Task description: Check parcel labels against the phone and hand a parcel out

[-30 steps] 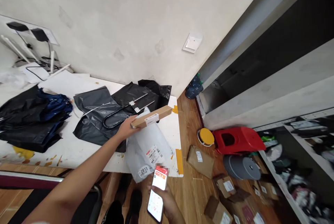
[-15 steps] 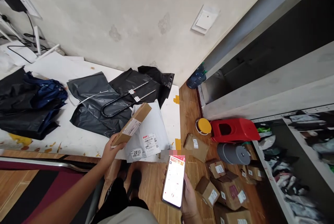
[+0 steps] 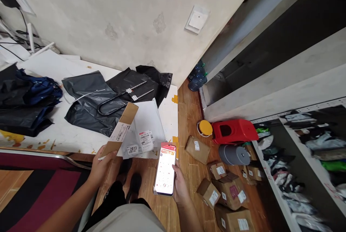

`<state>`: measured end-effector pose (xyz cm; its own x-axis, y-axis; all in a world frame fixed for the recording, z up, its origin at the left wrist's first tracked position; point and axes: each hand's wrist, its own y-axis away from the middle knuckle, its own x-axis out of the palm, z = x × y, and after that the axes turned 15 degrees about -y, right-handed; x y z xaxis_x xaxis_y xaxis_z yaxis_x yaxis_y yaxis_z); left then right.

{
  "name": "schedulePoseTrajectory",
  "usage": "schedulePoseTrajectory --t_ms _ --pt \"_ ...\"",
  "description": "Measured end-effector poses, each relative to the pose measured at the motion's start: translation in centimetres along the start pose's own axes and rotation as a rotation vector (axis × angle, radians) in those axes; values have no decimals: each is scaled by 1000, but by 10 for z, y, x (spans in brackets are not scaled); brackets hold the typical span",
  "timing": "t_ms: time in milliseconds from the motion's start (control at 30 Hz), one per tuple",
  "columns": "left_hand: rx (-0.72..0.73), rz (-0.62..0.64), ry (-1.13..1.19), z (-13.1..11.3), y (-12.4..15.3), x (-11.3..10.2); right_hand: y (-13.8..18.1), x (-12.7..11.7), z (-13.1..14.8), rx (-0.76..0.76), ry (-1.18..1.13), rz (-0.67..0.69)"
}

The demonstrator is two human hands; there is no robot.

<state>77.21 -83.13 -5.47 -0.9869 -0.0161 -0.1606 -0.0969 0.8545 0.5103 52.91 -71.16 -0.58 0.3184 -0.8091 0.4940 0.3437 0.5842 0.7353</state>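
Now left hand (image 3: 100,165) grips long carton (image 3: 119,130) by near end; right hand (image 3: 178,185) clasps phone (image 3: 165,169)

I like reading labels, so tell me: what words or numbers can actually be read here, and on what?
"2013": sticker on the white mailer bag on the table.
Label on the long cardboard box in the left hand: too small to read.
Phone screen in the right hand: too blurred to read.
Labels on the floor boxes: too small to read.

Both forearms are bare, with no sleeves, and so are the hands (image 3: 101,165). Light grey shorts (image 3: 129,221) cover the lap; black shoes (image 3: 132,185) show below.
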Motion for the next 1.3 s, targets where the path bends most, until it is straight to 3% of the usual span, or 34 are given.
schedulePoseTrajectory --t_ms 267,433,600,800,933,1033,1300 --pt "-27 -54 46 13 13 -4 4 -16 0 23 46 -5" --pt "-23 -87 70 17 19 -10 16 -14 4 68 2 -11" --pt "-37 -108 141 17 25 -16 21 -5 1 185 -51 213" --pt "-61 -143 172 21 29 -22 11 24 -12 74 243 314" --pt "-46 -156 176 18 33 -27 5 52 -15 102 306 415" --pt "-37 -144 211 14 37 -31 1 61 -12 56 356 402" --pt "-36 -162 243 18 41 -42 -7 55 -12 52 372 368"
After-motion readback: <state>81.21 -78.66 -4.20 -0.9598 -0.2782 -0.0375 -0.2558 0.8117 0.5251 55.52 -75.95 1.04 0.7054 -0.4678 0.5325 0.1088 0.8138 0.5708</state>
